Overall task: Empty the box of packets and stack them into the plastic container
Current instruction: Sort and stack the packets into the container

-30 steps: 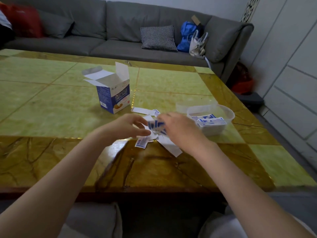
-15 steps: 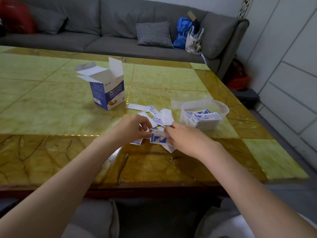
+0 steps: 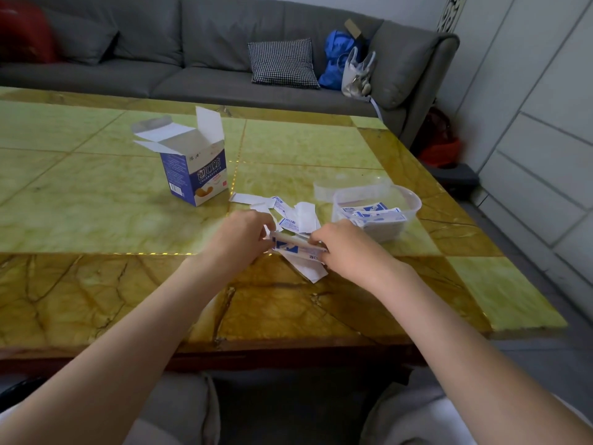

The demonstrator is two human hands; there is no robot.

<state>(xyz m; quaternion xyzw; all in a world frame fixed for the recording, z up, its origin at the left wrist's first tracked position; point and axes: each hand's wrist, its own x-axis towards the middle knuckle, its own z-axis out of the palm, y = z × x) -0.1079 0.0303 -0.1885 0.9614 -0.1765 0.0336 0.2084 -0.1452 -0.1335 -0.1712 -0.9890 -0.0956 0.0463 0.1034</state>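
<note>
Two hands meeting at frame centre over a small bundle of packets (image 3: 296,247): left hand (image 3: 239,237) curled round its nine o'clock end, right hand (image 3: 345,248) pinching the three o'clock end, fingertips largely hidden behind knuckles. More loose packets (image 3: 300,211) scattered on the table (image 3: 96,220) at twelve o'clock of the bundle, some under the hands and impossible to count. At two o'clock, just beside the right hand, clear plastic container (image 3: 407,202) already holding a stack of packets, walls faint against the tabletop. At ten o'clock, well apart, upright blue-and-white box (image 3: 199,175) with flaps open, interior not visible. Forearms cut off at the bottom edge.
</note>
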